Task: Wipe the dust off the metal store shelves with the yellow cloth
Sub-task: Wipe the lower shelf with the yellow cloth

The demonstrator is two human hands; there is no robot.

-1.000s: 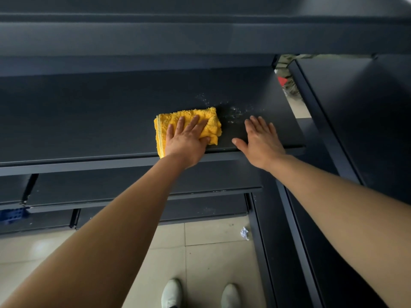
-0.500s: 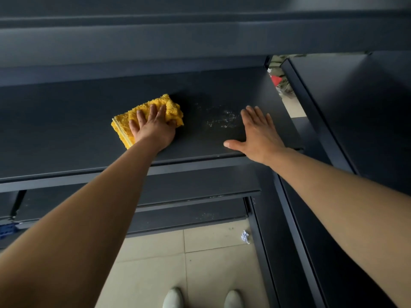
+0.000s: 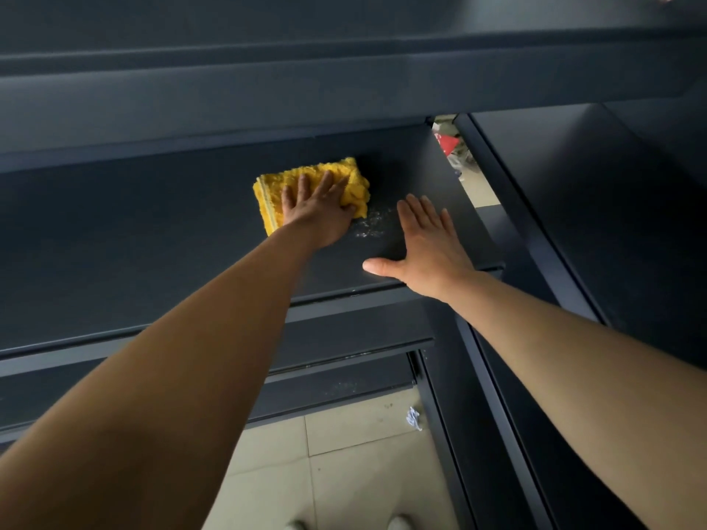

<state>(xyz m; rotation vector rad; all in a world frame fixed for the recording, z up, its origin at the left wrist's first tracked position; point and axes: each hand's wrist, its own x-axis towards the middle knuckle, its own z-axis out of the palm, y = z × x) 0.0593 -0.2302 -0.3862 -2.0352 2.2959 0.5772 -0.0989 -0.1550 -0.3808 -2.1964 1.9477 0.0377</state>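
Your left hand point(image 3: 317, 214) lies flat on the cloth point(image 3: 354, 187) just above the middle of the frame, fingers straight and spread, palm pressing it to the shelf point(image 3: 153, 242). That grip is open, curled round nothing. The cloth is a folded yellow pad on the dark shelf, with its striped edge showing left of your wrist and a bunched corner poking out right of your fingers. Pale dust specks point(image 3: 371, 223) lie on the shelf between the cloth and your right hand point(image 3: 428, 246). That hand rests flat on the shelf right of centre, near the front edge, fingers straight and thumb stretched to the left. Its grip is open too, and it sits apart from the cloth. An upper shelf point(image 3: 229, 89) overhangs across the top of the frame, and lower shelves point(image 3: 344, 338) step out beneath your arms. At the bottom middle is tiled floor point(image 3: 363, 472), with a crumpled scrap point(image 3: 414, 418) lying beside the dark upright.
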